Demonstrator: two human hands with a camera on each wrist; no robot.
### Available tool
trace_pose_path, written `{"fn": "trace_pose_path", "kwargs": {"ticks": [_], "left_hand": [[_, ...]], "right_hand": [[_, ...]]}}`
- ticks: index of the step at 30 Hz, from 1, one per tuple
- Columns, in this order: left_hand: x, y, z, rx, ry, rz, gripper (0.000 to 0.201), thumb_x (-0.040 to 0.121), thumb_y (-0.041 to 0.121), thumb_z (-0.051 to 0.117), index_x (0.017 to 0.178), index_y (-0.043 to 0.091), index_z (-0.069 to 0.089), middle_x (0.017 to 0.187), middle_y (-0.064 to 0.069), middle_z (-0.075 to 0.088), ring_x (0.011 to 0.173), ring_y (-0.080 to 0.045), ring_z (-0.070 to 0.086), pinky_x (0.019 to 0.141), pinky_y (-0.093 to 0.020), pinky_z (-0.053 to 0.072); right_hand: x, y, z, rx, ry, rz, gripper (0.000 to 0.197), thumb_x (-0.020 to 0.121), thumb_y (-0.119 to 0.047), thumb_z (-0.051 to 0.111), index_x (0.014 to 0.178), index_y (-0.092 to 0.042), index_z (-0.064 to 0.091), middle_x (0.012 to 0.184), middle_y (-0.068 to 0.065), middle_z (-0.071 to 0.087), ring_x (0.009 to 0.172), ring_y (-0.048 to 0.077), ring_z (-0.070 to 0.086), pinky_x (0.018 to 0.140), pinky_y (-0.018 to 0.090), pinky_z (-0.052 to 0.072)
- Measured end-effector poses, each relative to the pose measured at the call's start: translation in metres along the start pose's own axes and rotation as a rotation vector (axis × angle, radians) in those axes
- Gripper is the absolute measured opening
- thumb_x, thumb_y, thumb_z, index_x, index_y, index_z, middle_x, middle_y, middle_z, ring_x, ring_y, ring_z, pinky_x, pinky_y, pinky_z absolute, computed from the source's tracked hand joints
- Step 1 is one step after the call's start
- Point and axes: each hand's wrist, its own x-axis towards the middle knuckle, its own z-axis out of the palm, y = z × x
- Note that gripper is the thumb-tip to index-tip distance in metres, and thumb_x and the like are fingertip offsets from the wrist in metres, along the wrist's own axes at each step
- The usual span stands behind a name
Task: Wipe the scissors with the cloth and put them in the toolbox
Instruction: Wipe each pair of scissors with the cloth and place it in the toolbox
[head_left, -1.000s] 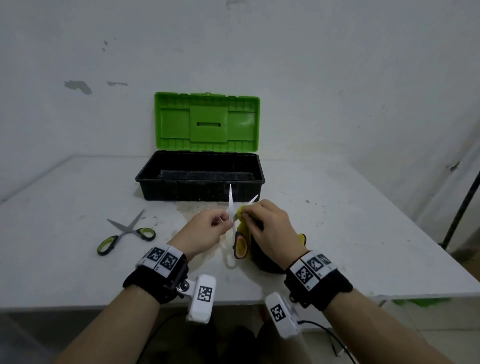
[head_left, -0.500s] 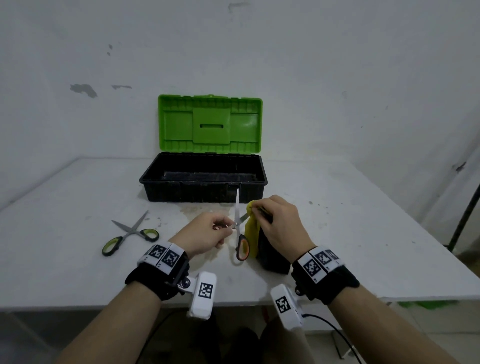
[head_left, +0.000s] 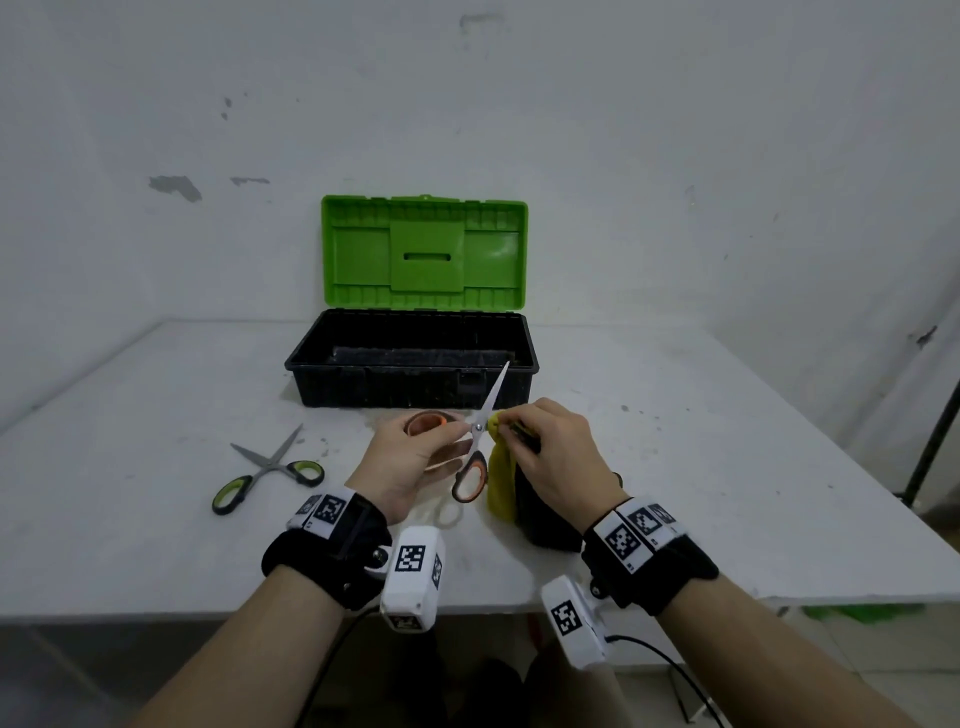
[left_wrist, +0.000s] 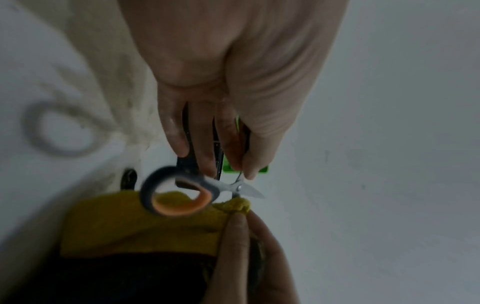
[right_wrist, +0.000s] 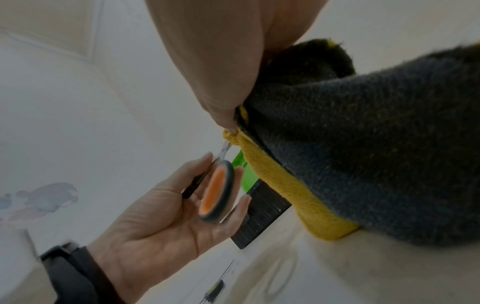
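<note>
Above the table's front, my left hand (head_left: 457, 436) pinches the orange-handled scissors (head_left: 474, 457) near the pivot. The scissors are spread: one blade points up and to the right at the toolbox (head_left: 410, 384), and one handle ring hangs below. My right hand (head_left: 514, 423) pinches the yellow and dark grey cloth (head_left: 501, 483) at its top, right against the pivot. The other blade is hidden by the cloth. The left wrist view has the scissors (left_wrist: 200, 191) over the cloth (left_wrist: 140, 226). The right wrist view has the cloth (right_wrist: 363, 144) and the scissors' handle (right_wrist: 217, 193) in my left hand (right_wrist: 168, 216).
The black toolbox stands open at the back centre with its green lid (head_left: 423, 254) upright. A second pair of scissors with green handles (head_left: 270, 470) lies spread on the white table (head_left: 727, 493) to the left. A wall rises behind the table.
The free blade has tipped from upright to leaning right toward the toolbox. An orange handle ring now shows above my left hand. The cloth stays pinched at the pivot.
</note>
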Motion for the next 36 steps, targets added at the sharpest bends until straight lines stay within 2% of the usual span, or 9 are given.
{"fn": "trace_pose_path", "kwargs": {"ticks": [2,4,6,9,13,18,25,32,36], "left_hand": [[-0.002,0.000,0.002,-0.139,-0.039,-0.039,0.012,0.083,0.008,0.074,0.093,0.009,0.070,0.093,-0.014,0.074,0.093,-0.029,0.074,0.079,-0.039,0.058],[-0.003,0.000,0.004,-0.219,-0.060,-0.039,0.014,0.086,0.006,0.070,0.099,0.006,0.065,0.094,-0.016,0.072,0.089,-0.026,0.074,0.074,-0.037,0.059],[-0.003,-0.001,0.006,-0.226,-0.067,-0.024,0.017,0.089,0.002,0.065,0.106,0.004,0.062,0.095,-0.018,0.070,0.083,-0.022,0.074,0.066,-0.032,0.060],[-0.002,-0.002,0.006,-0.197,-0.067,-0.022,0.015,0.090,-0.001,0.063,0.104,0.004,0.061,0.096,-0.020,0.067,0.077,-0.020,0.073,0.060,-0.029,0.058],[0.001,-0.004,0.003,-0.195,-0.010,-0.060,0.014,0.087,0.002,0.068,0.100,0.007,0.065,0.091,-0.015,0.070,0.075,-0.020,0.073,0.060,-0.028,0.057],[0.002,-0.004,0.004,-0.274,-0.005,-0.113,0.005,0.093,0.009,0.064,0.096,0.012,0.065,0.086,-0.007,0.071,0.077,-0.020,0.070,0.067,-0.032,0.057],[0.000,-0.008,0.009,-0.150,0.025,0.022,0.009,0.089,0.003,0.067,0.097,0.006,0.066,0.075,-0.010,0.068,0.063,-0.015,0.066,0.062,-0.028,0.058],[-0.004,-0.009,0.011,-0.081,0.039,0.079,0.005,0.089,0.000,0.066,0.091,0.004,0.068,0.071,-0.008,0.070,0.062,-0.016,0.066,0.063,-0.031,0.057],[-0.004,-0.009,0.009,-0.075,0.042,0.078,0.007,0.090,-0.002,0.065,0.090,0.005,0.067,0.069,-0.007,0.068,0.060,-0.015,0.065,0.062,-0.030,0.057]], "right_hand": [[0.001,-0.002,0.001,-0.007,0.004,0.001,0.015,0.091,-0.020,0.063,0.103,-0.021,0.071,0.091,-0.002,0.063,0.081,0.009,0.056,0.073,0.004,0.036],[0.002,-0.004,0.001,-0.001,0.011,0.005,0.014,0.090,-0.020,0.064,0.102,-0.020,0.071,0.091,-0.003,0.063,0.081,0.008,0.056,0.072,0.003,0.037],[0.002,-0.006,0.001,0.006,0.019,0.004,0.014,0.090,-0.019,0.065,0.102,-0.020,0.071,0.089,-0.004,0.063,0.078,0.006,0.054,0.072,0.002,0.036],[0.002,-0.007,0.002,0.007,0.007,0.006,0.013,0.089,-0.020,0.066,0.101,-0.020,0.071,0.090,-0.004,0.063,0.078,0.003,0.052,0.072,0.001,0.035],[0.000,-0.008,0.001,0.006,-0.018,0.007,0.015,0.088,-0.022,0.067,0.103,-0.022,0.069,0.093,-0.005,0.065,0.082,0.005,0.055,0.074,0.003,0.037],[-0.001,-0.014,-0.001,-0.005,-0.004,-0.016,0.018,0.086,-0.020,0.067,0.104,-0.022,0.066,0.098,-0.004,0.066,0.088,0.010,0.058,0.080,0.018,0.045],[0.003,-0.021,0.007,-0.018,-0.024,-0.050,0.019,0.084,-0.017,0.067,0.103,-0.019,0.067,0.097,0.000,0.064,0.087,0.018,0.060,0.079,0.034,0.051],[0.004,-0.017,0.009,-0.048,-0.013,-0.055,0.013,0.088,-0.018,0.064,0.100,-0.015,0.071,0.095,0.003,0.059,0.082,0.020,0.058,0.072,0.035,0.052],[0.019,0.006,-0.004,-0.036,0.102,0.118,0.013,0.088,-0.014,0.063,0.097,-0.017,0.072,0.092,0.002,0.058,0.082,0.018,0.057,0.077,0.034,0.051]]}}
